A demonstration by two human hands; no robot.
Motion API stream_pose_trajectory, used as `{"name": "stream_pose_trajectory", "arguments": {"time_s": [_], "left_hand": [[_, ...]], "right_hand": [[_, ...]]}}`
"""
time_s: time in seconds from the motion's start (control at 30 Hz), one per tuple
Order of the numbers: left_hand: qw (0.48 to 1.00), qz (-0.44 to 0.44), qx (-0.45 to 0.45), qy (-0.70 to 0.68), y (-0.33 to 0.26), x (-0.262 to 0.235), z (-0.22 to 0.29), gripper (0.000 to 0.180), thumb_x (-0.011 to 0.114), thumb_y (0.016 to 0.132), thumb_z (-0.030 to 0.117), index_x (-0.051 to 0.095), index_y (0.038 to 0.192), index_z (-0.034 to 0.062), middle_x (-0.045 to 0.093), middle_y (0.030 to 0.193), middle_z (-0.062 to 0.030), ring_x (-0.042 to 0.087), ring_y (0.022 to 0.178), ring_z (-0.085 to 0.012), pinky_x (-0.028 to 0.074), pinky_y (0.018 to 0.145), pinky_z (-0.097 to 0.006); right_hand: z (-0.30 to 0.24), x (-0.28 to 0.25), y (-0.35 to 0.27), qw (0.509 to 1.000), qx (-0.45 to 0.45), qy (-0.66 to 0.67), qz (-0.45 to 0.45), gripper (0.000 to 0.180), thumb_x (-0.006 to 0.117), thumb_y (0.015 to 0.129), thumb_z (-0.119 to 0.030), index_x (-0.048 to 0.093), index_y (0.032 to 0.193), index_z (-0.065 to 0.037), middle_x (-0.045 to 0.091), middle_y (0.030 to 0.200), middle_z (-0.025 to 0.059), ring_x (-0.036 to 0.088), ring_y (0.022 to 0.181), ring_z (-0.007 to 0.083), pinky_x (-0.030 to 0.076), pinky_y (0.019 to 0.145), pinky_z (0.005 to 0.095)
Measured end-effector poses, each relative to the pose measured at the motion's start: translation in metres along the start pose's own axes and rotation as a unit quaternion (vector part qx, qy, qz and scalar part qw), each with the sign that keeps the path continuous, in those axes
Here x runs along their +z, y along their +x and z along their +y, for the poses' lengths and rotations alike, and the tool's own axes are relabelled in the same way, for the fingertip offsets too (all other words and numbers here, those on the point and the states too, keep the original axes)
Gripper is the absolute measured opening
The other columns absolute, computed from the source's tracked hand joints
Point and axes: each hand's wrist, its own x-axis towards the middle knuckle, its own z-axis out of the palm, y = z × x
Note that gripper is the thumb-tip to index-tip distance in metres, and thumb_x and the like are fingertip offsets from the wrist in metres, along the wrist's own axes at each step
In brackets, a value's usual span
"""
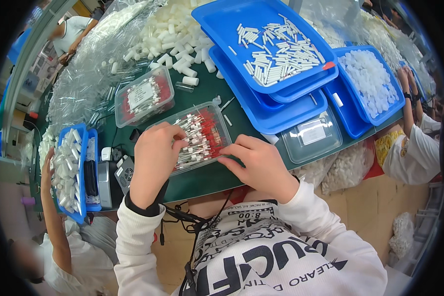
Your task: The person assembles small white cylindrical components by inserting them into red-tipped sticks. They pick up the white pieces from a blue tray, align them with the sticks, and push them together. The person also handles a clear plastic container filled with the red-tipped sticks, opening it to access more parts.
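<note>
A clear plastic box (225, 129) holds rows of thin sticks (197, 140) with white heads and red ends. My left hand (155, 155) reaches over its left side, fingers curled and thumb bent in above the white heads; what they hold, if anything, is hidden. At the near right corner my right hand (259, 165) has thumb and forefinger brought close together by the rim and the red ends. Whether it pinches the rim or a stick cannot be made out. Behind stands a second clear box (121, 118) of similar sticks, with a white label on top.
Stacked blue trays (217, 44) with short white tubes stand right of the boxes. A clear lid (293, 153) lies before them. Further right is a blue tray of translucent pieces (370, 81). Foam cylinders (189, 80) pile up behind. Co-workers' arms (54, 212) show at both sides.
</note>
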Motion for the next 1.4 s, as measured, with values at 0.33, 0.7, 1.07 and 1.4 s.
{"name": "stream_pose_trajectory", "arguments": {"time_s": [0.33,0.7,1.07,1.4], "left_hand": [[0.997,0.026,-0.067,-0.03,0.005,-0.009,0.0,0.012,0.071,0.069,0.006,0.066,0.078,0.0006,0.064,0.067,-0.0077,0.062,0.061,-0.0148,0.046,0.059,-0.026],[0.771,-0.074,-0.141,-0.616,-0.004,-0.024,0.028,0.026,0.06,0.085,0.0,0.055,0.11,-0.0073,0.067,0.09,-0.0163,0.064,0.076,-0.0182,0.052,0.068,-0.026],[0.741,-0.222,-0.104,-0.625,-0.01,-0.009,0.08,0.019,0.06,0.086,0.0,0.06,0.104,-0.0069,0.066,0.093,-0.0138,0.065,0.084,-0.0173,0.052,0.073,-0.027],[0.928,-0.049,0.025,-0.369,-0.009,0.015,0.114,0.01,0.067,0.078,0.001,0.068,0.089,0.0,0.066,0.077,-0.0093,0.064,0.067,-0.0148,0.048,0.061,-0.024]], "right_hand": [[0.0,0.002,0.005,0.999,0.017,0.027,-0.016,0.012,0.066,0.079,-0.02,0.065,0.08,-0.008,0.055,0.073,0.0057,0.058,0.069,0.0236,0.047,0.059,0.0344],[-0.003,0.015,0.022,0.994,0.058,0.095,0.02,0.015,0.065,0.082,-0.019,0.066,0.09,-0.006,0.06,0.075,0.0078,0.061,0.067,0.0221,0.047,0.057,0.0328],[-0.002,-0.068,0.005,0.804,0.158,0.573,-0.021,0.016,0.062,0.088,-0.011,0.064,0.097,0.002,0.065,0.082,0.0045,0.061,0.07,0.0075,0.048,0.065,0.0214],[0.024,-0.089,-0.027,0.854,0.141,0.5,0.008,0.011,0.067,0.082,-0.007,0.064,0.09,0.0,0.066,0.082,0.0044,0.062,0.074,0.0088,0.049,0.068,0.0216]]}}
